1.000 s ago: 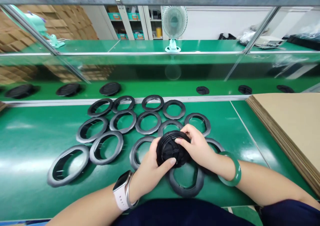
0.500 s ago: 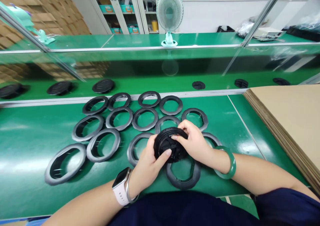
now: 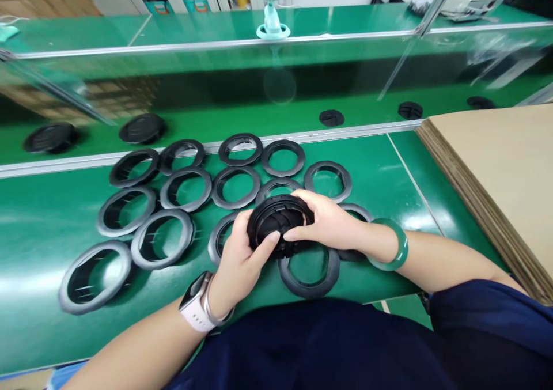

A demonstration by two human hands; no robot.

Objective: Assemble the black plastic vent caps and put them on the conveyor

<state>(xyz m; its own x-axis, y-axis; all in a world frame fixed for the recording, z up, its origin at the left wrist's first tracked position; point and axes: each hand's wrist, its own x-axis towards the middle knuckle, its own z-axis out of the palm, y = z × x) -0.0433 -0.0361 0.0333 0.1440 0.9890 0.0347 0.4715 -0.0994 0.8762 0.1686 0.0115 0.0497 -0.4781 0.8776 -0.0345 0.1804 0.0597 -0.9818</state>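
Both my hands grip a round black plastic ring (image 3: 280, 202) with a dark disc-like insert (image 3: 276, 222) inside it, held tilted above the table. My left hand (image 3: 235, 263) wraps the left rim, its thumb pressing on the insert. My right hand (image 3: 328, 223) has fingers over the far right rim and its thumb on the insert near the left thumb. The underside is hidden. Just below the held part lies a black ring (image 3: 309, 289); another grey-black ring (image 3: 162, 237) lies to the left among several similar ones.
Green table (image 3: 34, 217) under the rings. Beyond the metal strip, black round parts (image 3: 142, 128) and smaller black discs (image 3: 331, 117) lie on a belt-like green surface. Stacked cardboard sheets (image 3: 496, 159) cover the right side. A mint fan (image 3: 273, 24) stands on the back shelf.
The view has tilted down and shifted, so the background sits higher. My right thumb has moved down and closer to my left thumb on the insert; both hands still hold the ring.
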